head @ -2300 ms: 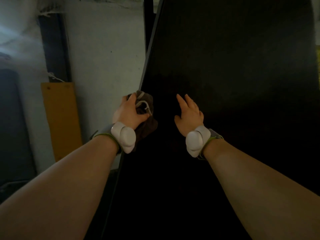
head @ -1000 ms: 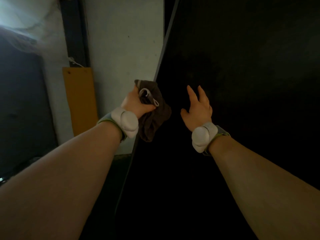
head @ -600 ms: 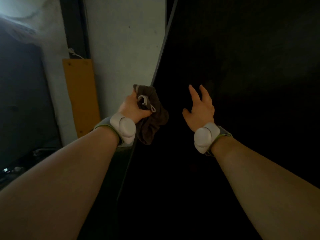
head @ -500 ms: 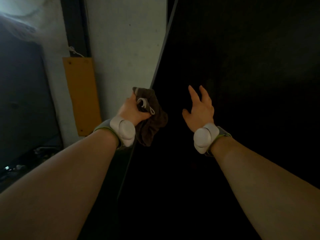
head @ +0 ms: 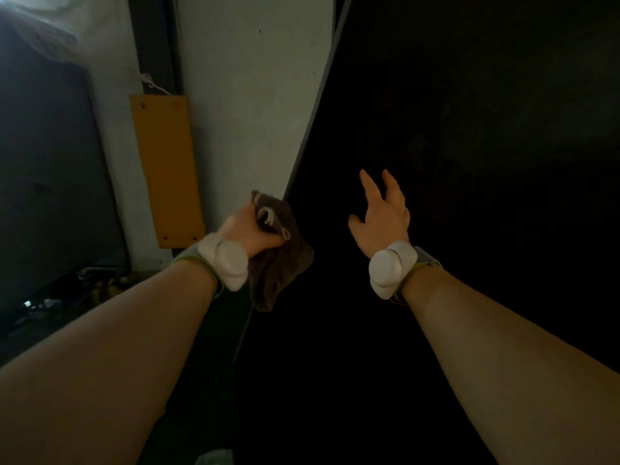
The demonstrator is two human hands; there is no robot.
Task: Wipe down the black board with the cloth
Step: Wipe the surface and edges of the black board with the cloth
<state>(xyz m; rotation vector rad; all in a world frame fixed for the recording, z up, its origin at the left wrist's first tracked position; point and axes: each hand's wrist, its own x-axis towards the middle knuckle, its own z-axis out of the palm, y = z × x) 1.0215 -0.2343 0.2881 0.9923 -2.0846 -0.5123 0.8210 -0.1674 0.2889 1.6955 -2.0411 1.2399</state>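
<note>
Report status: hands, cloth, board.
Left hand grips bunched brown cloth at left edge of tall black board. Right hand open before board. No obstruction visible.

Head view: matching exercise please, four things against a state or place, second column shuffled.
1 cloth
2 right hand
3 orange panel
4 black board

A fingers spread, holds nothing
B fills the right side of the view
C bunched in the left hand's grip
D against the pale wall, at left

Pairs: 1-C, 2-A, 3-D, 4-B
</note>
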